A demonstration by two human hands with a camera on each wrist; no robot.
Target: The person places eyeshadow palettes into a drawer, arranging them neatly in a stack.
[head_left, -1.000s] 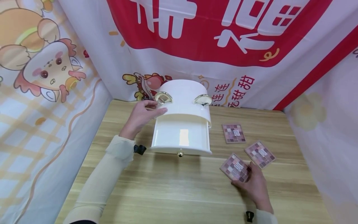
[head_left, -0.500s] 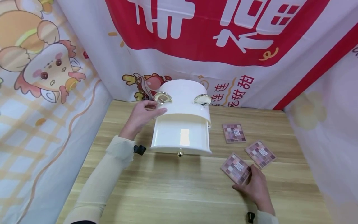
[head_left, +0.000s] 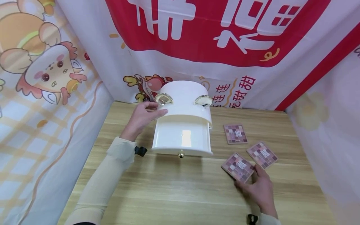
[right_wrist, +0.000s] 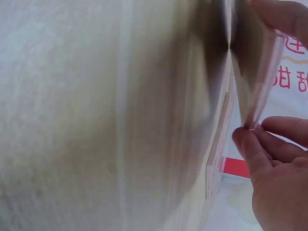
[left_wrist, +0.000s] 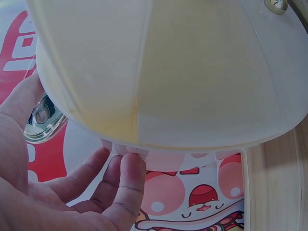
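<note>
In the head view a rounded white storage box (head_left: 185, 90) has its lower drawer (head_left: 168, 134) pulled out, with a small gold knob (head_left: 181, 153) in front. My left hand (head_left: 140, 120) holds the box's left side, thumb on its front face; the left wrist view shows the fingertips (left_wrist: 132, 166) against the wall. On the right, my right hand (head_left: 259, 189) pinches an eyeshadow palette (head_left: 237, 167) by opposite edges. The right wrist view has this palette (right_wrist: 252, 62) tilted, its far corner close to the table. Two similar palettes, one (head_left: 235, 134) and another (head_left: 262, 154), lie flat nearby.
A wood-grain table (head_left: 180, 193) carries everything. White printed cloth (head_left: 219, 62) hangs right behind the box, with more cloth along the left and right sides. Gold-rimmed loops (head_left: 203, 100) stick out from the box's upper part.
The palette in my right hand has turned slightly and its near side has risen off the table. My left hand, the box and the other palettes have stayed in place.
</note>
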